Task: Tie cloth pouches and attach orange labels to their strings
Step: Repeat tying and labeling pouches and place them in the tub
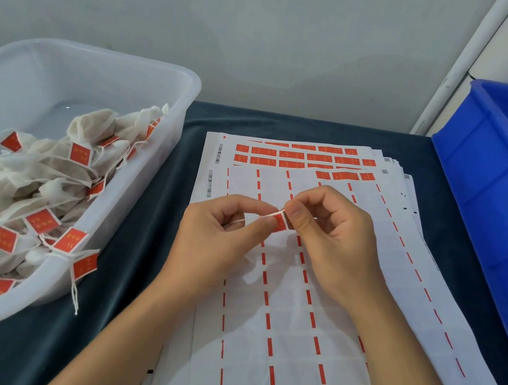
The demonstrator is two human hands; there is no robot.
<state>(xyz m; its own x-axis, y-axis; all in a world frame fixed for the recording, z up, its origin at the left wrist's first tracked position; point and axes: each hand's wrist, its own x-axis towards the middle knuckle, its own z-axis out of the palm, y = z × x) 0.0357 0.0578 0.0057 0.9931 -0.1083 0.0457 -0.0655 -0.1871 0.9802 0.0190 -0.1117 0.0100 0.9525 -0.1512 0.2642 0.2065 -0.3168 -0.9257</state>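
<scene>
Over the label sheets (311,304), left hand (220,240) pinches thin white string (271,213); right hand (333,237) pinches orange label (280,222), probably folding it. Light, flimsy, tacky: grip edges.

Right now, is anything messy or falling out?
Yes. One labelled pouch's white string hangs over the clear tub's near rim, dangling onto the dark cloth. The label sheets are fanned unevenly too. Nothing looks torn or spilled.

No legible text, yellow marks on the orange labels (80,154) too small to read, barcodes (218,153) on the label sheets (286,327) blurred, digits indistinct
</scene>
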